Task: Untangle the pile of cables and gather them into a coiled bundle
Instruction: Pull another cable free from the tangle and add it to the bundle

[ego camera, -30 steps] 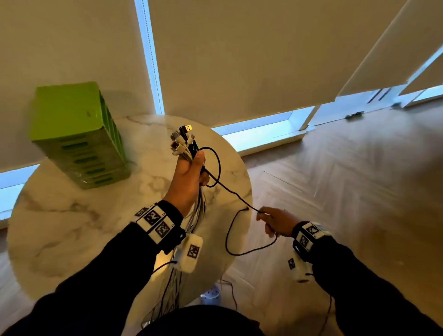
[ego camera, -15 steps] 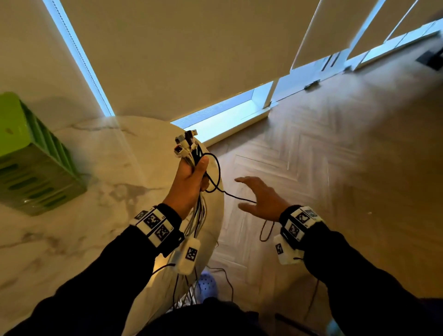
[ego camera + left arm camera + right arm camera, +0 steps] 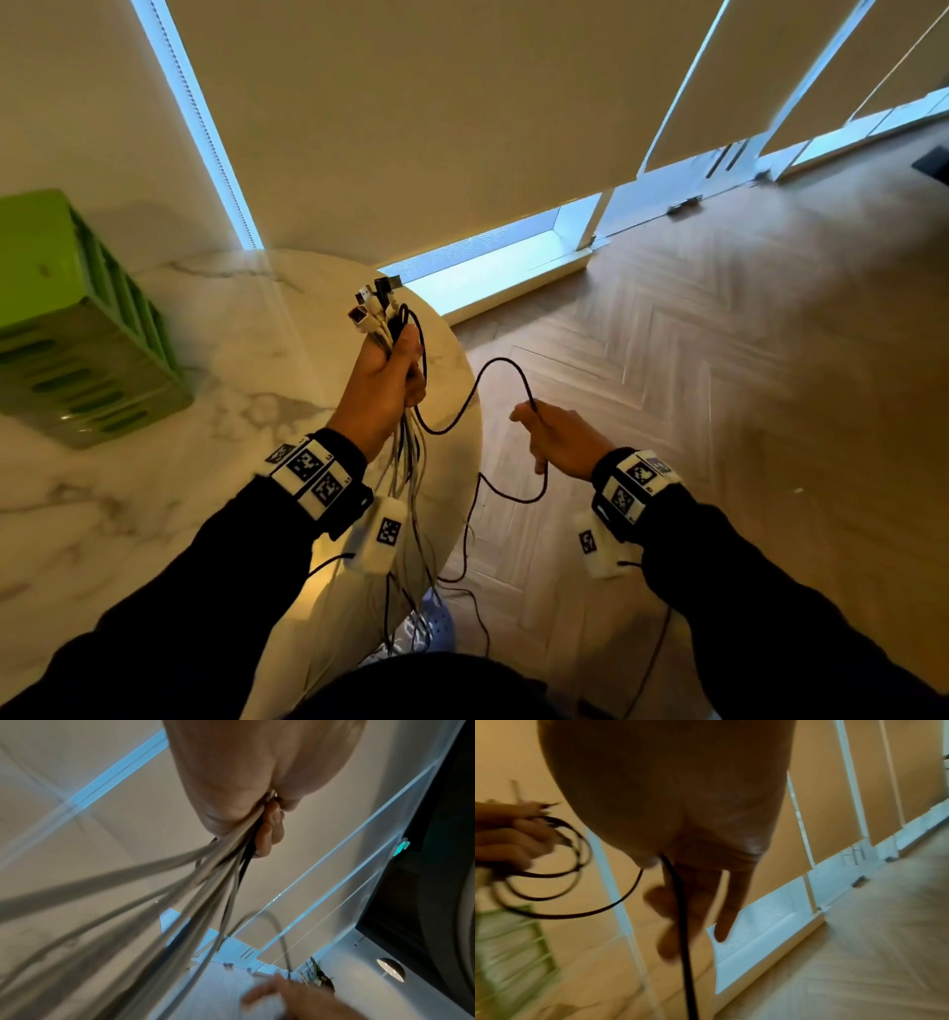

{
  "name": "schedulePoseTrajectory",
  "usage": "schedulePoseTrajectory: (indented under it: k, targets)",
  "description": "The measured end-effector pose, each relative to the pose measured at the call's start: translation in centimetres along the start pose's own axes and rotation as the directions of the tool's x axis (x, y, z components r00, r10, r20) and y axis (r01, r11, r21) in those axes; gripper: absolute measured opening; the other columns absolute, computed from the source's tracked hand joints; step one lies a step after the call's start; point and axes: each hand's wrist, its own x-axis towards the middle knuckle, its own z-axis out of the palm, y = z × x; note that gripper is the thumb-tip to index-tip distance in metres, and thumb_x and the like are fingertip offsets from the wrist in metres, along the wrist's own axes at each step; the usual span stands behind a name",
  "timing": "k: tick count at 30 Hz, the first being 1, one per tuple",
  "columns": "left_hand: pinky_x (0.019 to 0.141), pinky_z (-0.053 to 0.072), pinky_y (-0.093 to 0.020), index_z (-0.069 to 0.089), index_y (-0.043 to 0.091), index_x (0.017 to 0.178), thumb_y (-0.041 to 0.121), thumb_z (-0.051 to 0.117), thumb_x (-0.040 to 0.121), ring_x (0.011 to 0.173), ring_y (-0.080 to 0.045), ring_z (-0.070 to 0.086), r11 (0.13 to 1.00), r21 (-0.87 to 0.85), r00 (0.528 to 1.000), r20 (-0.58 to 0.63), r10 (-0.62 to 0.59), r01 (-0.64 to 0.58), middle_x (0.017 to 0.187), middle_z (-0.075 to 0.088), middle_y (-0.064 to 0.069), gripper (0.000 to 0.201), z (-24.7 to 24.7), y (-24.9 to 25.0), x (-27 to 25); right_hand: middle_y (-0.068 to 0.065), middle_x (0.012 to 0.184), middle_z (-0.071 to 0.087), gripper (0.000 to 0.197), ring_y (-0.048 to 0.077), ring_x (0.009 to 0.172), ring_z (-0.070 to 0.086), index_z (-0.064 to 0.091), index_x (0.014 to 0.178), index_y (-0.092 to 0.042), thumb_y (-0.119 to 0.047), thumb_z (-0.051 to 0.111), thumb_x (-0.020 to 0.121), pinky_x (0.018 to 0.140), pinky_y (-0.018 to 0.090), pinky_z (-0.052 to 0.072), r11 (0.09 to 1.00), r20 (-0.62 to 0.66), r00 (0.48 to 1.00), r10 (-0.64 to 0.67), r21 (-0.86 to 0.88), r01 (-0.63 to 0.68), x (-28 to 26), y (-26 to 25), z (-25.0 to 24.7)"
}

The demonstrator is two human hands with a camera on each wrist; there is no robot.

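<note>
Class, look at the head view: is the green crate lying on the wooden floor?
No. The green crate sits on the marble table.

A black cable [image 3: 680, 912] is held in the right hand [image 3: 680, 811]; loops [image 3: 559, 874] are gripped by the left hand [image 3: 505, 841] at left, near a green rack [image 3: 513, 943].

Home: marble table [image 3: 154, 488], herringbone floor [image 3: 719, 411]

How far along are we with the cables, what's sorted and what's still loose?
Done: the plug ends are gathered upright in the left hand, which grips the cable bunch. In hand: the right hand holds the black cable, which loops across from the left fist. Left: the cable tails hang uncoiled past the table edge toward the floor; no bundle is coiled yet.
</note>
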Motion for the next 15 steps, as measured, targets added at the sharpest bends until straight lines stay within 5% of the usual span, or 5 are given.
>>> schedulePoseTrajectory:
  k: [3, 5, 9, 11, 15]
  targets:
    - [0.052, 0.021, -0.03, 0.041, 0.018, 0.086, 0.028, 0.041, 0.108, 0.05, -0.011, 0.027, 0.995, -0.096, 1.0, -0.018, -0.011, 0.01, 0.067, 0.038, 0.004, 0.025, -0.8, 0.2, 0.1, 0.009, 0.114, 0.07, 0.042, 0.024, 0.111, 0.065, 0.062, 0.123, -0.011, -0.044, 0.048, 0.101, 0.093, 0.031, 0.047, 0.893, 0.1, 0.923, 0.371, -0.31, -0.326, 1.1, 3.1, -0.3]
    - [0.049, 0.027, -0.025, 0.043, 0.018, 0.088, 0.028, 0.041, 0.108, 0.048, -0.01, 0.032, 0.992, -0.124, 1.0, -0.022, -0.021, 0.018, 0.068, 0.041, 0.004, 0.023, -1.2, 0.3, 0.0, 0.01, 0.151, 0.044, 0.078, 0.026, 0.137, 0.045, 0.04, 0.147, -0.009, -0.048, 0.071, 0.087, 0.108, 0.033, 0.041, 0.799, 0.06, 0.881, 0.469, -0.453, -0.394, 1.6, 3.4, -0.2]
    - [0.051, 0.032, -0.026, 0.042, 0.017, 0.085, 0.027, 0.041, 0.109, 0.05, -0.011, 0.037, 0.986, -0.164, 0.999, -0.028, -0.035, 0.03, 0.067, 0.043, 0.004, 0.026, -1.1, 0.4, -0.4, 0.007, 0.168, -0.002, 0.139, 0.029, 0.154, 0.007, -0.006, 0.159, -0.023, -0.054, 0.089, 0.063, 0.124, 0.051, 0.017, 0.937, 0.076, 0.997, 0.021, -0.349, 0.007, 1.4, -1.6, 0.6]
    - [0.051, 0.034, -0.027, 0.041, 0.016, 0.084, 0.026, 0.041, 0.108, 0.051, -0.011, 0.039, 0.984, -0.176, 0.999, -0.026, -0.042, 0.036, 0.065, 0.043, 0.004, 0.026, -0.9, 0.6, -0.6, 0.006, 0.165, 0.019, 0.124, 0.023, 0.15, 0.023, 0.002, 0.158, -0.028, -0.05, 0.086, 0.07, 0.122, 0.047, 0.024, 0.966, 0.176, 0.957, -0.231, -0.078, 0.247, 0.3, -5.4, 1.4]
    - [0.052, 0.041, -0.028, 0.042, 0.014, 0.084, 0.028, 0.043, 0.108, 0.053, -0.013, 0.044, 0.993, -0.121, 0.999, -0.046, -0.014, 0.008, 0.065, 0.044, 0.003, 0.028, -1.4, 0.7, -0.6, 0.011, 0.117, 0.071, 0.066, 0.019, 0.106, 0.069, 0.025, 0.146, -0.018, -0.042, 0.062, 0.096, 0.102, 0.04, 0.052, 0.911, 0.254, 0.891, -0.375, 0.281, 0.303, -1.1, -10.2, 3.0]
